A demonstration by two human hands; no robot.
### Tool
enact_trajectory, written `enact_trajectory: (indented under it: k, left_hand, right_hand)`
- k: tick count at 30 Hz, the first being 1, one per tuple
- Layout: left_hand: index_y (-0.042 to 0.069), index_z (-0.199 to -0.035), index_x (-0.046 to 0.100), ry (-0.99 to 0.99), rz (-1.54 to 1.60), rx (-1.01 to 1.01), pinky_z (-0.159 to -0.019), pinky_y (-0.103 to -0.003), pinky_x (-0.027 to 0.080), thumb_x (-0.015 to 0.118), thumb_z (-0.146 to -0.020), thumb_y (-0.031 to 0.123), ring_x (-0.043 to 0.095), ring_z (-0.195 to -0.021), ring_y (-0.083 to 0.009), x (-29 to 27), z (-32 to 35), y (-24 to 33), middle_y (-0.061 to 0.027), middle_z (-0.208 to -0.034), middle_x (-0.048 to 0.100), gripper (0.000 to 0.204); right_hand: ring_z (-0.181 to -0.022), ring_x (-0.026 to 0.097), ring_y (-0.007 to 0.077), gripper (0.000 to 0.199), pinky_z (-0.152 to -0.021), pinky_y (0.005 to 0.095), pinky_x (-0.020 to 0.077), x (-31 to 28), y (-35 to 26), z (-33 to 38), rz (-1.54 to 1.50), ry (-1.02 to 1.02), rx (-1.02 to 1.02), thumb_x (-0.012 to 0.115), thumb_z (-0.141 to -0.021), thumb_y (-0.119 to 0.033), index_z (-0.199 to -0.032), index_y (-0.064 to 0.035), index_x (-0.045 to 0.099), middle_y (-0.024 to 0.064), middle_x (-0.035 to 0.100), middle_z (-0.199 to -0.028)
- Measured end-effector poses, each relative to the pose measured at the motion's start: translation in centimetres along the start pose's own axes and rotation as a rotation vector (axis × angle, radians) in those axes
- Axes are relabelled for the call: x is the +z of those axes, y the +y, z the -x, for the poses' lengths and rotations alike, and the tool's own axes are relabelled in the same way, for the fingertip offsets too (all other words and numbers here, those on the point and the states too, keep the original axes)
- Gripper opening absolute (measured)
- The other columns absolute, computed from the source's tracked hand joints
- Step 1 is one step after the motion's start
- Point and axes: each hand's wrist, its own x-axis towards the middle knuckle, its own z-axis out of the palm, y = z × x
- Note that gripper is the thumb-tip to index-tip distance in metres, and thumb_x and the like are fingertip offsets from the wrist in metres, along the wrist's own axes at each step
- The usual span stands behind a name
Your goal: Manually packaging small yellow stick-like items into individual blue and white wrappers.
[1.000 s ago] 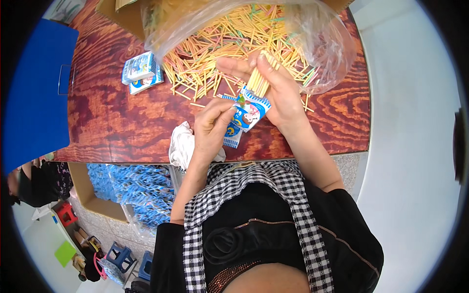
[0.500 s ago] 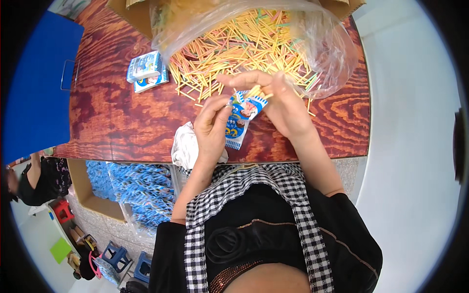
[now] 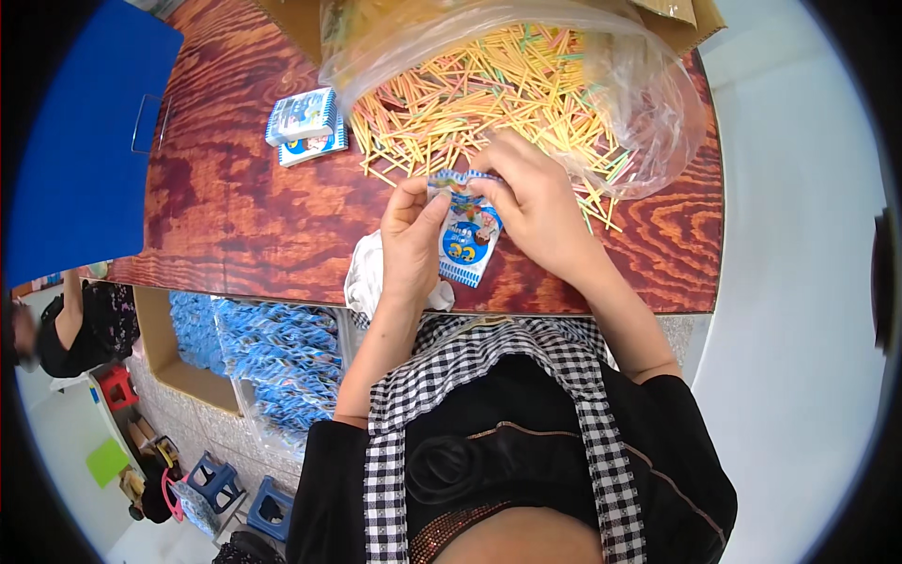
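Note:
A small blue-and-white printed packet (image 3: 467, 237) hangs between my hands above the near part of the table. My left hand (image 3: 411, 230) pinches its upper left edge between thumb and fingers. At the upper right corner, the thumb and fingers of my right hand (image 3: 537, 195) are closed on the packet's top edge. No sticks show above the packet's top now; its inside is hidden. Just beyond my hands, a loose heap of thin yellow, pink and green sticks (image 3: 489, 89) spills from a clear plastic bag (image 3: 662, 122).
Two similar packets (image 3: 308, 115) lie stacked on the red wood-grain table (image 3: 225, 211). A white cloth (image 3: 365, 273) sits by my left wrist. Below the table edge, a box holds many blue packets (image 3: 277, 352). A blue panel (image 3: 80, 141) stands left; another person (image 3: 94, 324) is beyond.
My right hand has gone from open behind the packet to pinching its top edge. The sticks that poked out of the packet no longer show. The view has shifted slightly.

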Motion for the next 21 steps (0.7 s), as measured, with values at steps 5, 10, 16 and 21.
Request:
enact_trajectory:
  k: [5, 10, 16, 21]
  left_hand:
    - [0.001, -0.099, 0.055, -0.082, -0.179, 0.025, -0.087, -0.028, 0.048, 0.058, -0.088, -0.002, 0.06, -0.097, -0.015, 0.3, -0.1, 1.6, -0.0116, -0.111, 0.061, 0.012]
    - [0.0, -0.1, 0.057, -0.146, -0.216, 0.072, -0.085, -0.027, 0.049, 0.058, -0.088, -0.002, 0.06, -0.095, -0.0148, 1.1, 0.5, 3.2, -0.0116, -0.114, 0.06, 0.013]
    - [0.0, -0.098, 0.06, 0.083, -0.38, 0.108, -0.07, -0.025, 0.05, 0.056, -0.092, 0.006, 0.061, -0.074, -0.0107, -1.8, -0.4, 4.5, -0.0054, -0.086, 0.065, 0.01]
    - [-0.001, -0.099, 0.06, 0.305, -0.507, 0.326, -0.072, -0.029, 0.048, 0.058, -0.091, 0.01, 0.06, -0.08, -0.0148, -8.7, -6.6, 8.6, -0.0088, -0.088, 0.062, 0.014]
  right_hand:
    - [-0.075, 0.055, 0.0257, 0.013, -0.063, 0.0344, 0.0435, 0.0, -1.2, 0.3, 0.112, 0.102, -0.267, 0.065, -0.072, 0.001, -0.085, -0.0022, 0.063, 0.0105, 0.054, -0.08]
    - [-0.072, 0.056, 0.0226, 0.01, -0.063, 0.0322, 0.0438, 0.9, -0.4, 0.9, -0.022, 0.065, -0.079, 0.066, -0.076, 0.0, -0.085, -0.0015, 0.066, 0.0091, 0.054, -0.078]
    - [-0.078, 0.059, 0.024, 0.02, -0.069, 0.0316, 0.0462, 3.5, -0.6, 1.0, -0.486, 0.025, 0.156, 0.059, -0.086, -0.006, -0.105, -0.0022, 0.061, 0.0108, 0.061, -0.09]
    - [-0.085, 0.058, 0.0286, 0.014, -0.076, 0.037, 0.0453, 4.4, 3.0, 2.2, -0.137, -0.11, 0.106, 0.061, -0.085, -0.01, -0.096, -0.0023, 0.062, 0.0126, 0.06, -0.089]
